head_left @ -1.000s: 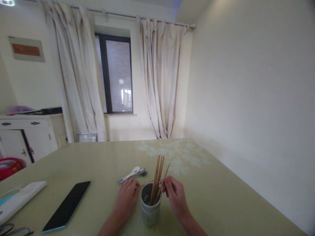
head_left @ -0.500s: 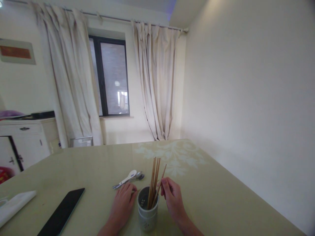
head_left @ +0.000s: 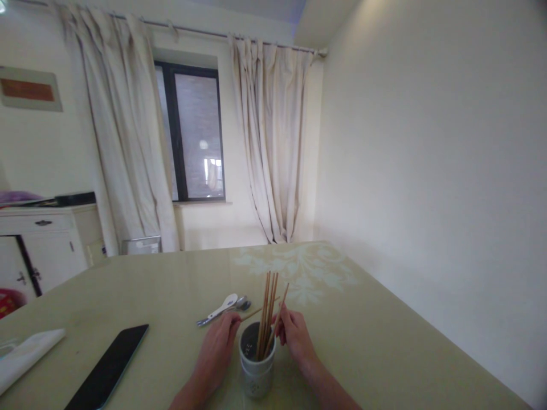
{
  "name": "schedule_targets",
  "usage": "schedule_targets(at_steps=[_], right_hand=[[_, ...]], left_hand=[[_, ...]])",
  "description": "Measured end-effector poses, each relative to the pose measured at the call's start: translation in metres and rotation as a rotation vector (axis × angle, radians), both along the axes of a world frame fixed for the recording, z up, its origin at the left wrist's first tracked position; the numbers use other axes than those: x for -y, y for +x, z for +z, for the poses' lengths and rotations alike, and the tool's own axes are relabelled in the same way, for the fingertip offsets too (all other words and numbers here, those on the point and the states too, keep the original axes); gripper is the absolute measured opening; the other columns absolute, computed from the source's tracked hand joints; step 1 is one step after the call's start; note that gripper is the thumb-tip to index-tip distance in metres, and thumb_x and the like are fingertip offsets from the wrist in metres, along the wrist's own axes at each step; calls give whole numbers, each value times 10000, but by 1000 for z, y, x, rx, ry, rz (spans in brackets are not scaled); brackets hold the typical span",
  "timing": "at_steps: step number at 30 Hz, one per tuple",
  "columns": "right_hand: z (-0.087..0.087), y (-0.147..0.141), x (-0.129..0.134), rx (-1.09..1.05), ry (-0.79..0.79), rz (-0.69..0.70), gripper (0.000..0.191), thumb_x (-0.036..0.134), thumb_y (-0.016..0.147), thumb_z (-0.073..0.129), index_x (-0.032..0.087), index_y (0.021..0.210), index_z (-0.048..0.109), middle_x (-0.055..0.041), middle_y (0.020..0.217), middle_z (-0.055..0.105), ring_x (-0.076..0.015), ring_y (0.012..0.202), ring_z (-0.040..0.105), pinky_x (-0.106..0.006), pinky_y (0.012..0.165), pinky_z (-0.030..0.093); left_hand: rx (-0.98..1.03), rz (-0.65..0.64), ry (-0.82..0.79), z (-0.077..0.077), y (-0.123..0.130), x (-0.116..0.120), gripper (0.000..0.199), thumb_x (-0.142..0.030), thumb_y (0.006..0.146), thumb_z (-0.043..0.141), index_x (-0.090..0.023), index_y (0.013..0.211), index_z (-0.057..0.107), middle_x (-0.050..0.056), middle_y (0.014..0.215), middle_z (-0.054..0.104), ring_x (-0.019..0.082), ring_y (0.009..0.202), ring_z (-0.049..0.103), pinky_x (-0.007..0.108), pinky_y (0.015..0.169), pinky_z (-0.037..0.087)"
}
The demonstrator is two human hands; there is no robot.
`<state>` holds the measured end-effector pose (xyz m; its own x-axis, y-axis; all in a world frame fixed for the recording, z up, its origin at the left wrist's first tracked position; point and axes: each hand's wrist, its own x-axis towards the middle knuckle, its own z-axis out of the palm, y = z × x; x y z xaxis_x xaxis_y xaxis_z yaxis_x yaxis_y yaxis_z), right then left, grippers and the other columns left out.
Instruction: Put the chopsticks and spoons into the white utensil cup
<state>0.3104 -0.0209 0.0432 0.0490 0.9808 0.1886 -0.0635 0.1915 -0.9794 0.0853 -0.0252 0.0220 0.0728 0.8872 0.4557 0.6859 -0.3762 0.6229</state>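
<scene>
A pale grey cup (head_left: pixel 257 378) with small holes in its wall stands at the table's near side, several wooden chopsticks (head_left: pixel 265 307) upright in it. My right hand (head_left: pixel 298 337) is closed around a chopstick (head_left: pixel 284 297) that leans over the cup's right side, its lower end inside. Left of the cup, my left hand (head_left: pixel 217 348) pinches the end of another chopstick (head_left: pixel 252 314), which slants behind the upright ones towards the right hand. Just beyond my left hand lie a white spoon (head_left: pixel 224 306) and metal spoons (head_left: pixel 242 304).
A dark phone-like slab (head_left: pixel 109 364) lies on the table (head_left: pixel 363 330) at the left, with a white flat object (head_left: pixel 32 356) farther left. The right edge of the table runs along a plain wall (head_left: pixel 427 171). A white cabinet (head_left: pixel 55 239) stands at the far left.
My left hand has risen slightly from the table, and a slanting chopstick now shows in its fingers. My right hand has stayed almost in place with its chopstick.
</scene>
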Motion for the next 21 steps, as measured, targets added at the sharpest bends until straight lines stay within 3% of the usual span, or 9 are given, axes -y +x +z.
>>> schedule_targets(at_steps=[3, 6, 9, 11, 14, 17, 21], right_hand=[[-2, -2, -4, -30, 13, 51, 776, 956, 724, 663, 182, 683, 703, 25, 522, 565, -114, 443, 465, -231, 443, 316], [0, -4, -2, -59, 32, 69, 699, 879, 704, 764, 181, 732, 722, 9, 602, 645, -127, 506, 526, -235, 494, 371], [5, -4, 0, -94, 31, 82, 647, 811, 701, 822, 176, 810, 758, -31, 700, 722, -160, 590, 603, -253, 550, 422], [10, 2, -1, -117, 65, 36, 621, 784, 722, 827, 175, 824, 761, -49, 734, 733, -181, 636, 631, -266, 569, 441], [25, 21, -4, -140, 181, -187, 586, 770, 788, 788, 187, 802, 725, -23, 692, 669, -184, 632, 600, -279, 560, 442], [44, 50, -6, -158, 305, -463, 554, 753, 874, 726, 205, 808, 681, 15, 650, 601, -171, 613, 556, -284, 584, 452], [65, 75, 0, -255, 428, -597, 520, 706, 911, 727, 188, 870, 701, 5, 738, 620, -147, 634, 523, -272, 590, 435]], left_hand=[[88, -40, -22, 7, 9, 7, 283, -415, 1056, 438, -269, 1039, 681, 52, 1028, 794, 232, 935, 755, 349, 849, 599], [59, -166, -33, 12, 17, 15, 223, -362, 1025, 504, -270, 992, 705, 44, 1000, 780, 211, 908, 749, 296, 809, 591], [24, -206, -5, 12, 18, 15, 217, -319, 1024, 515, -269, 1037, 725, 49, 1041, 789, 211, 965, 755, 297, 851, 598], [-23, -134, 63, 8, 12, 9, 271, -314, 1047, 481, -270, 1134, 734, 63, 1137, 802, 227, 1074, 751, 344, 952, 595], [-169, 81, 169, -2, -4, -3, 362, -284, 1069, 419, -262, 1266, 722, 87, 1282, 787, 260, 1219, 710, 441, 1072, 547], [-380, 276, 122, -9, -21, -11, 429, -185, 1056, 391, -227, 1348, 702, 116, 1369, 755, 279, 1266, 679, 472, 1081, 516], [-544, 362, 42, -12, -29, -10, 497, -121, 1045, 387, -213, 1450, 660, 139, 1486, 689, 289, 1369, 608, 503, 1146, 443]])
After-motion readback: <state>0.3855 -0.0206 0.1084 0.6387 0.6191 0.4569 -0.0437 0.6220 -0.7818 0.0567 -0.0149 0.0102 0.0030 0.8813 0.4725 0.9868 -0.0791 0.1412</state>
